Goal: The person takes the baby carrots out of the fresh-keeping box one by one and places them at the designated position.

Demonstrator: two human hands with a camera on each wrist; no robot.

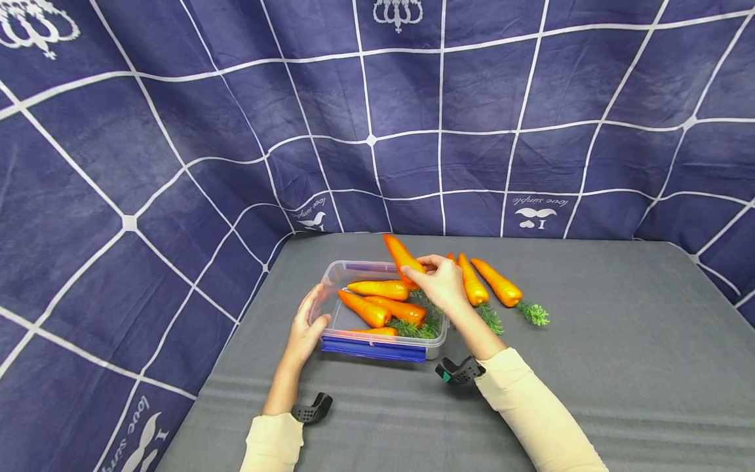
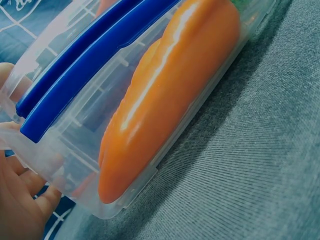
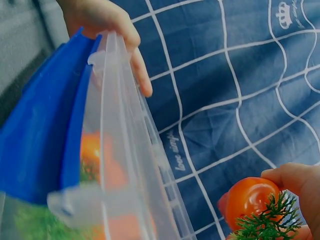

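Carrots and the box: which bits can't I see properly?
Head view: part of the held carrot, covered by the right hand.
Head view: most of one table carrot, behind that same hand.
Head view: which green leaves belong to which boxed carrot, because they overlap.
Right wrist view: the carrots inside the box, blurred behind its cloudy wall.
Left wrist view: the nearest carrot's leafy end, cut off by the top edge.

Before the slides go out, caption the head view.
Right hand holds a carrot by a clear container of carrots; left hand touches its left side.
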